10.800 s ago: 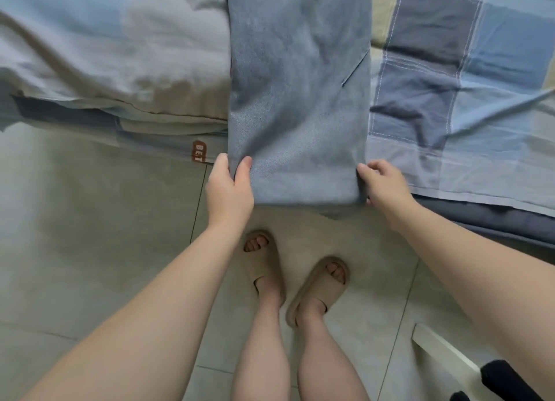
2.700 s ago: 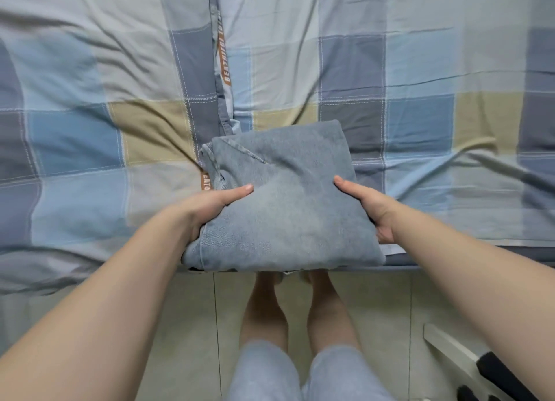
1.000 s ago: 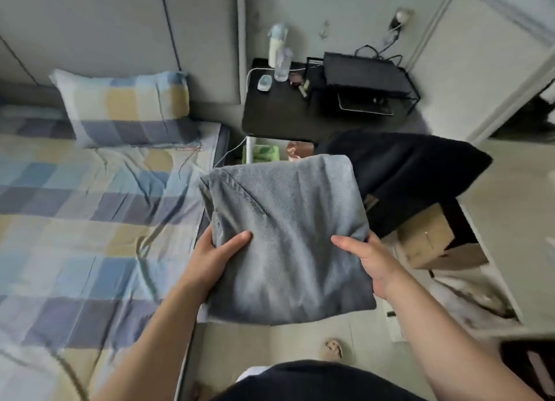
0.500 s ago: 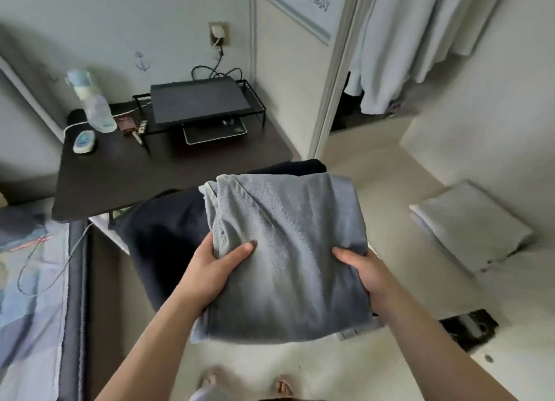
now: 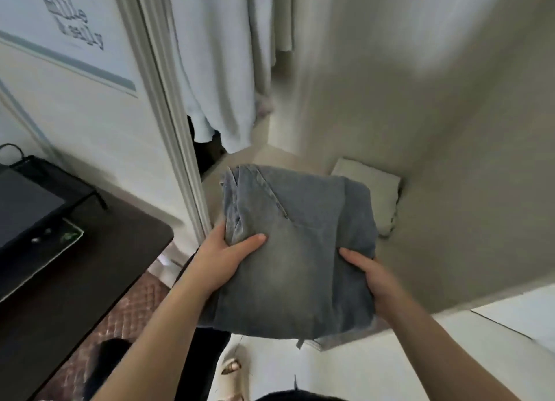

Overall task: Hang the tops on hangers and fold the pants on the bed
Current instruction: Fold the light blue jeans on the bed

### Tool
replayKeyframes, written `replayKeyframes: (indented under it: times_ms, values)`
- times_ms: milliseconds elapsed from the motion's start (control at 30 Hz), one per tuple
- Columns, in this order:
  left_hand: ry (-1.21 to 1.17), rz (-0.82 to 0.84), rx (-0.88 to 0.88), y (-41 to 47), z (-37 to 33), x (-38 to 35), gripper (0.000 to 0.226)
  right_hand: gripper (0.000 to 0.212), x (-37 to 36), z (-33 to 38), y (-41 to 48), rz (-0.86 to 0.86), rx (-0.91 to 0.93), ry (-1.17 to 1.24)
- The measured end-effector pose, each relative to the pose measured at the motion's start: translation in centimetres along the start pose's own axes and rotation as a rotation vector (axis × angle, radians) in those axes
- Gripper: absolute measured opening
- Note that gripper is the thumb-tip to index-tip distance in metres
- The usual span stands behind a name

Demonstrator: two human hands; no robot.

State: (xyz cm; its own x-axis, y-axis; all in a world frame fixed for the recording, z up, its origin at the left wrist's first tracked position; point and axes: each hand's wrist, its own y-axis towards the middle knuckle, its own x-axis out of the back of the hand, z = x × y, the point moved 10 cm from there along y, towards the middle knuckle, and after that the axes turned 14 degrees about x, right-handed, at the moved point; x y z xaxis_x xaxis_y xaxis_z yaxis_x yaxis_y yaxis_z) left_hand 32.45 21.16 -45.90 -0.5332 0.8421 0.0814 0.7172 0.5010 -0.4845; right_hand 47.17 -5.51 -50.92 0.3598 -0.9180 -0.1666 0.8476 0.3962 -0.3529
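carried away from the bed, the folded jeans (image 5: 295, 250) are now held in mid-air before a doorway, where a few seconds earlier the same bundle was being pressed flat on the checked bedspread. the bed is no longer seen at all. the grip itself is unchanged: the left hand (image 5: 223, 258) is clamped on the left edge of the bundle, thumb on top and fingers tucked beneath, and the right hand (image 5: 368, 273) is clamped on the right edge in the same manner. the bundle is kept level between them, the fold intact, with a seam and a pocket line visible on its upper face.

outward from the hands, a dark desk (image 5: 81, 268) with a black tray on it is seen at the left, a white door frame (image 5: 168, 106) stands just beyond the jeans, and pale curtains (image 5: 228, 55) hang behind it. a folded pale cloth (image 5: 375, 190) lies on the floor by the wall, near the far corner of the bundle.

folding of this pair is judged complete, and the step in hand is judged to be carrying it to wherever it is to be put down; that spot cannot be told from this view.
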Motion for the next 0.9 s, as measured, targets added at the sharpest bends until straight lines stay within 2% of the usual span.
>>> replayKeyframes:
  times_ms: [100,200,267,367,500,667,900]
  values:
    - [0.049,0.131,0.022,5.0,-1.2,-1.9,0.077,0.077,1.6,-0.1,-0.4,-0.129,-0.014,0.011]
    - [0.109,0.263,0.053,8.3,-1.1,-5.1,0.087,0.072,3.4,0.1,-1.3,-0.236,0.011,0.025]
    - [0.147,0.319,0.065,10.3,-0.9,-7.1,0.084,0.071,4.4,0.6,-1.3,-0.305,0.040,0.029]
    - [0.170,0.372,0.068,13.5,-1.0,-9.9,0.066,0.069,5.5,1.2,0.0,-0.356,0.093,0.023]
    - [0.146,0.364,0.092,17.6,-1.4,-12.6,0.056,0.058,6.8,2.3,3.2,-0.433,0.157,0.042]
    - [0.100,0.323,0.136,22.2,-2.8,-15.6,0.057,0.040,8.7,4.5,9.8,-0.495,0.193,-0.001]
    - [0.081,0.322,0.098,28.5,-5.9,-21.9,0.066,0.056,12.8,8.3,19.3,-0.593,0.270,-0.181]
